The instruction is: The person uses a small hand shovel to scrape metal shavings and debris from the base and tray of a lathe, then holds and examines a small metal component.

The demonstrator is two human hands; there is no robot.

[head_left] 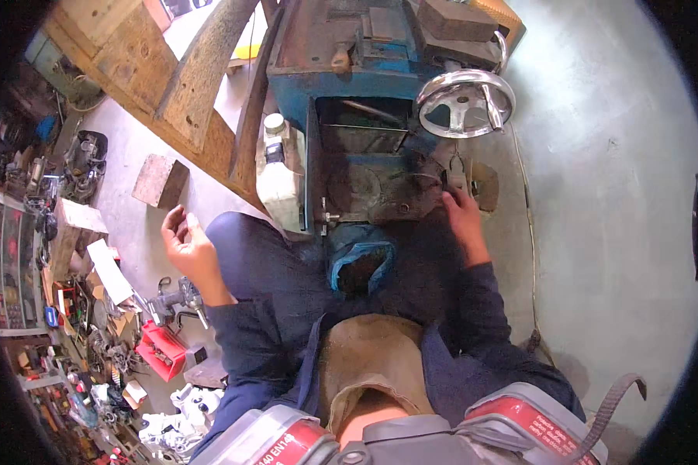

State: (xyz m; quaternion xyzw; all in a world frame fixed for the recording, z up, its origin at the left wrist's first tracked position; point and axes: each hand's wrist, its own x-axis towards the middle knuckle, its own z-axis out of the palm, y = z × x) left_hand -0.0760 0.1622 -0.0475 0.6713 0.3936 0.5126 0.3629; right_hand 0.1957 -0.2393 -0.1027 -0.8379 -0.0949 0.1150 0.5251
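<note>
Left hand (pixel 191 252): hovering by the knee (pixel 244 244), half-curled, holding nothing | right hand (pixel 465 225): curling low at the machine's right, beside a grey tool (pixel 457 172), its grip unclear | machine (pixel 293 89): standing ahead, jug (pixel 281 190) alongside, blue bag (pixel 339 271) gaping between knees, seemingly being kept within reach

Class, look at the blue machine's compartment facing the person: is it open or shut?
Open: no door covers the compartment, and its dark interior shows, with a rod-like piece visible inside.
</note>
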